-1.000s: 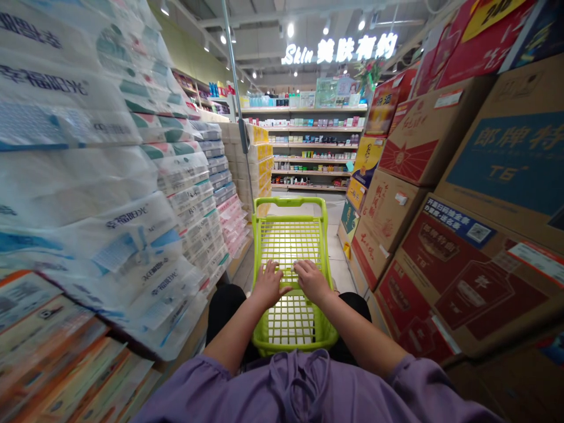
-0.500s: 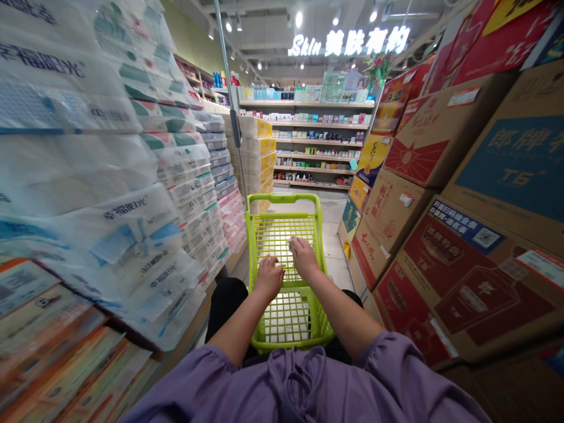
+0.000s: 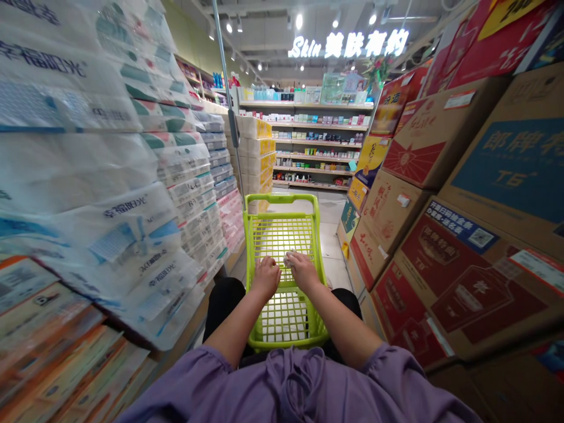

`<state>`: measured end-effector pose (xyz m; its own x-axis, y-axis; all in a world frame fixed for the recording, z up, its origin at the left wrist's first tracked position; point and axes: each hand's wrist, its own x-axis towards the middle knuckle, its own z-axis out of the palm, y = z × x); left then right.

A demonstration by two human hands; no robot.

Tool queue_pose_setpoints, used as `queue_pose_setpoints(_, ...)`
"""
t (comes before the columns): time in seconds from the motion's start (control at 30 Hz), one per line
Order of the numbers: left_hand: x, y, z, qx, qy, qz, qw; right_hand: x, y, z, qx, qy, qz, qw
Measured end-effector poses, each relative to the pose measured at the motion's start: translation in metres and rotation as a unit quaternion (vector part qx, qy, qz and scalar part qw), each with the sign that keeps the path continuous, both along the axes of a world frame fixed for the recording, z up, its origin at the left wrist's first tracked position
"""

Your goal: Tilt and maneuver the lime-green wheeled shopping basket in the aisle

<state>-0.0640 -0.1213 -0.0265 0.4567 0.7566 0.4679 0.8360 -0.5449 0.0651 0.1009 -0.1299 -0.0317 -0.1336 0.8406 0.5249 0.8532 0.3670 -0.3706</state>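
A lime-green mesh shopping cart (image 3: 282, 202) stands in the aisle right in front of me. Both my hands are over its near half, side by side. My left hand (image 3: 266, 276) has its fingers curled down against the mesh; what it grips is hidden. My right hand (image 3: 303, 269) is closed too, with a small whitish crumpled thing (image 3: 288, 258) at its fingertips. Purple sleeves cover my upper arms at the bottom of the view.
Stacked packs of tissue paper (image 3: 132, 223) wall the left side. Tilted cardboard cartons (image 3: 440, 258) line the right. A thin metal pole (image 3: 227, 88) rises at the cart's left. Shelves of small bottles (image 3: 315, 147) close the far end under a lit sign.
My right hand reached forward over the cart half a second ago and has drawn back beside my left hand. The cart and view shifted slightly along the aisle.
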Motion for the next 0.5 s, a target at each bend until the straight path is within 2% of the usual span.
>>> queue_pose_setpoints(0.13,0.0,0.001,0.001,0.009,-0.004,0.003,1.0,-0.002,-0.007,-0.002,0.002,0.015,0.05,0.999)
queue_pose_setpoints(0.2,-0.001,0.001,0.001,0.007,-0.013,0.005,1.0,-0.001,-0.005,-0.003,0.011,0.028,0.044,0.999)
queue_pose_setpoints(0.33,-0.001,0.001,0.001,-0.003,-0.029,0.011,1.0,0.006,0.006,-0.006,0.038,0.078,-0.101,0.991)
queue_pose_setpoints(0.37,-0.001,0.001,0.001,-0.006,-0.031,0.013,0.999,0.008,0.008,-0.007,0.035,0.081,-0.119,0.989)
queue_pose_setpoints(0.43,-0.001,0.001,0.003,-0.014,-0.034,0.017,0.999,0.009,0.01,-0.01,0.024,0.074,-0.101,0.992)
queue_pose_setpoints(0.5,-0.001,0.001,0.005,-0.021,-0.036,0.019,0.999,0.007,0.009,-0.012,0.017,0.065,-0.038,0.997)
